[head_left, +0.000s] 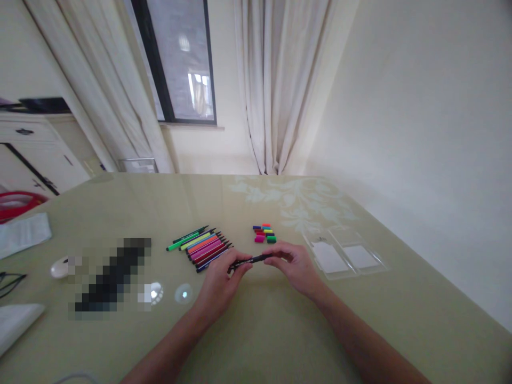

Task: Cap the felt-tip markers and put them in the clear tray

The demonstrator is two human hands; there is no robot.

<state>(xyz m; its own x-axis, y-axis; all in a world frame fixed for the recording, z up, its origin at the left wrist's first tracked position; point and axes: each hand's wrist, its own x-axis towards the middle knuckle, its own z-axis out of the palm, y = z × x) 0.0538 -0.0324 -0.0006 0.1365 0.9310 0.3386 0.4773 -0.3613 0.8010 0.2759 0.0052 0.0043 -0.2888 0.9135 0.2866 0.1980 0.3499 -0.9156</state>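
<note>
1. Left hand (218, 280): pinches one end of the black marker (256, 259), the landmark, between thumb and fingers.
2. Right hand (296, 268): pinches the opposite end. The two-ended grip probably steadies the barrel, held nearly level above the desk (260, 336). Whether a cap is fitted cannot be told.
3. Loose caps (264, 233): grouped just beyond the black marker, apparently kept together within easy reach.
4. Uncapped markers (206, 249): lie side by side, left of and beyond the black marker, tips pointing away from the person, presumably to keep the row orderly.
5. Clear case (347, 258): lies open and flat, right of the black marker, apparently set aside from the working area.
</note>
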